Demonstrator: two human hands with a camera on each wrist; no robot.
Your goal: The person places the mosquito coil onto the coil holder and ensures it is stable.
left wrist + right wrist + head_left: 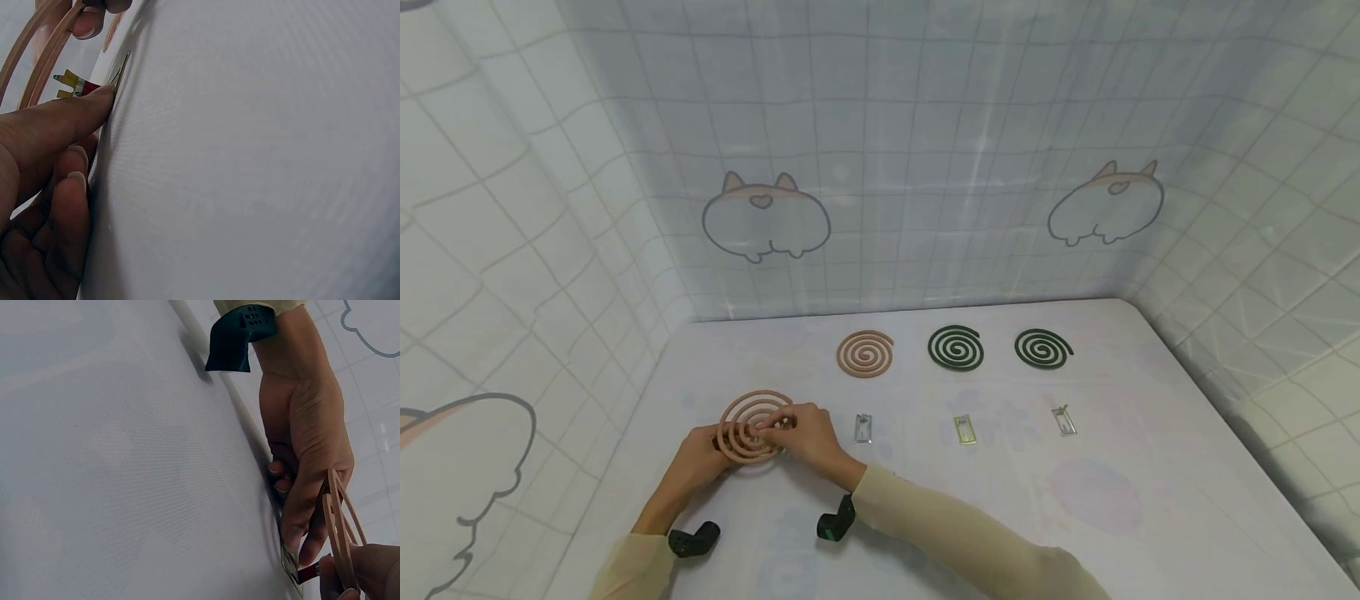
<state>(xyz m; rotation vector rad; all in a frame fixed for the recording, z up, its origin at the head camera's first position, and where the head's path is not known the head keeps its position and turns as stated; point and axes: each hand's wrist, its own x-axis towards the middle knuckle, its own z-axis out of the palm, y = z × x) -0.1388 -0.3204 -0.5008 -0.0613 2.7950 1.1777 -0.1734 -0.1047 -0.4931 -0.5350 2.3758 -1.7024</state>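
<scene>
At the left of the table, a brown mosquito coil (750, 417) is raised above the surface, its rings slightly spread. My right hand (811, 433) pinches it near its centre, thumb and fingers between the rings. Below the coil, my left hand (697, 458) holds a small metal coil stand (78, 84) by its edge, close over the tabletop. Yellow and red parts of the stand stick up towards the coil in the left wrist view. The right wrist view shows the stand's flat base (289, 565) at the left fingertips.
Along the back lie another brown coil (865, 354) and two green coils, one in the middle (956, 347) and one further right (1043, 348). Before them are three flat metal stands: left (863, 428), middle (965, 429), right (1064, 421). Grid-patterned cloth (910, 125) surrounds the table.
</scene>
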